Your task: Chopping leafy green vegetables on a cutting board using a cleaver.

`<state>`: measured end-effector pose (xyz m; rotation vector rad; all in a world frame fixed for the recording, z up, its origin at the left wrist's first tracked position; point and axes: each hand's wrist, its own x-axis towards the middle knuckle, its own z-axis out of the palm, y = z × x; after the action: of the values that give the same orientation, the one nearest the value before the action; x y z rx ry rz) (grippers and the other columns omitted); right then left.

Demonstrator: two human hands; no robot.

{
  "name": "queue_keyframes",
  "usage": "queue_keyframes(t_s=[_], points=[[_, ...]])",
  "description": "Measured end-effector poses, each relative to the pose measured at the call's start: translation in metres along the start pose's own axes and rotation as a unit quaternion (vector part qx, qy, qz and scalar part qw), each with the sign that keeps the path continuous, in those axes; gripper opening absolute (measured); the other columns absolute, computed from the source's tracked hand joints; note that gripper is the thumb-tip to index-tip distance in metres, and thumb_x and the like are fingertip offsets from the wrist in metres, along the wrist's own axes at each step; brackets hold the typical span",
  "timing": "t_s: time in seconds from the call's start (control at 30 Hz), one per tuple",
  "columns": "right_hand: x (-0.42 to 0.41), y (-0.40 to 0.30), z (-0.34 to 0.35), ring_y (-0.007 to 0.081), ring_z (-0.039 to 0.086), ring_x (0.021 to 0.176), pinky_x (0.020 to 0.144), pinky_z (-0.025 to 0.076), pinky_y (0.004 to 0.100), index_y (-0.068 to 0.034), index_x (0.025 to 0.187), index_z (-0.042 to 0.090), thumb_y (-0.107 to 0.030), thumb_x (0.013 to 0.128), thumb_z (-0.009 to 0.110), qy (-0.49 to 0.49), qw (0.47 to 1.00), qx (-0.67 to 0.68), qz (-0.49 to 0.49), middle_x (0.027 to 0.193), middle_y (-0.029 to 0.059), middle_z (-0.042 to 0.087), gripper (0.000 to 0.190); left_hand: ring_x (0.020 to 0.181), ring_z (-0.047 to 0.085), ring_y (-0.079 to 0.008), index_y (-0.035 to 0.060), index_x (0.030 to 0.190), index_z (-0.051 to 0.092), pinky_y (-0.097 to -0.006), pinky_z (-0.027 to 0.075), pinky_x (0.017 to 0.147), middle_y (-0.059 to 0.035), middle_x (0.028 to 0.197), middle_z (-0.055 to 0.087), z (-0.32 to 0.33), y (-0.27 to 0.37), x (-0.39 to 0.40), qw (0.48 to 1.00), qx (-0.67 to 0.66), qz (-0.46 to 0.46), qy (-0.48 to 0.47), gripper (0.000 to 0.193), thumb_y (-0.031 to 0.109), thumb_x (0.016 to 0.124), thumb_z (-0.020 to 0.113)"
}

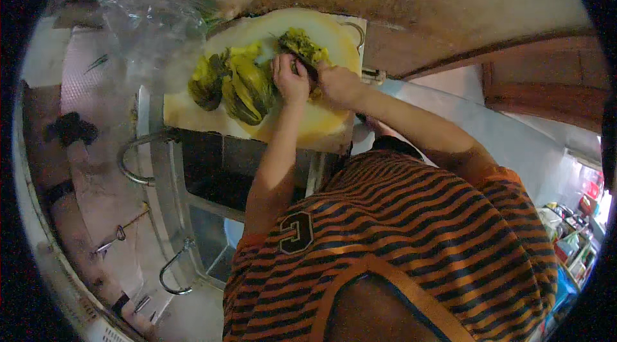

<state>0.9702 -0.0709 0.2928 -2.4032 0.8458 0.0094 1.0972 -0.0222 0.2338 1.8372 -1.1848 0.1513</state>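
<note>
On a worn, yellow-stained cutting board (289, 19), my right hand (340, 85) grips a knife (307, 65) with a dark blade. The fingers of my left hand (290, 80) are bent against the near side of the blade, close to chopped greens (301, 43); whether they pinch a piece cannot be told. Left of that hand lies a large bunch of yellow-green leafy vegetable (244, 86), which looks pickled. A smaller bunch (206, 82) sits beside it at the board's left.
Clear plastic bags (149, 19) lie left of the board. Two curved metal faucets (137, 156) (174, 274) stand by the sink (212, 163) under the board's near edge. A metal ring (355, 36) is at the board's right corner. A cluttered shelf (573, 240) stands far right.
</note>
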Motion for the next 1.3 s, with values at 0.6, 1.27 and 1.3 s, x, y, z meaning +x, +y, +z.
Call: queue_keyframes(t_s=[0.6, 1.27, 1.3], points=[[-0.019, 0.016, -0.048, 0.0400, 0.059, 0.078, 0.069, 0.048, 0.0455, 0.001, 0.102, 0.047, -0.025, 0.081, 0.053, -0.017, 0.999, 0.034, 0.030, 0.080, 0.0238, 0.060, 0.033, 0.088, 0.051, -0.0345, 0.0001, 0.093, 0.052, -0.0398, 0.041, 0.076, -0.0173, 0.092, 0.052, -0.012, 0.002, 0.005, 0.998, -0.059, -0.015, 0.028, 0.018, 0.011, 0.080, 0.056], [0.018, -0.002, 0.001, 0.0411, 0.058, 0.061, 0.052, 0.046, 0.0492, 0.002, 0.095, 0.040, -0.017, 0.082, 0.051, 0.059, 0.998, -0.016, -0.024, 0.065, 0.0256, 0.057, 0.026, 0.089, 0.047, -0.0358, -0.0008, 0.094, 0.046, -0.0424, 0.038, 0.076, -0.0183, 0.092, 0.048, 0.044, -0.033, -0.031, 0.946, -0.229, -0.224, 0.047, 0.017, 0.005, 0.078, 0.051], [0.019, -0.005, 0.003, 0.0411, 0.058, 0.061, 0.052, 0.046, 0.0493, 0.002, 0.096, 0.040, -0.018, 0.082, 0.051, 0.061, 0.997, -0.016, -0.037, 0.064, 0.0261, 0.056, 0.027, 0.092, 0.047, -0.0351, -0.0003, 0.095, 0.046, -0.0413, 0.038, 0.077, -0.0175, 0.094, 0.049, 0.040, -0.040, -0.032, 0.929, -0.246, -0.275, 0.029, 0.018, 0.006, 0.079, 0.051]])
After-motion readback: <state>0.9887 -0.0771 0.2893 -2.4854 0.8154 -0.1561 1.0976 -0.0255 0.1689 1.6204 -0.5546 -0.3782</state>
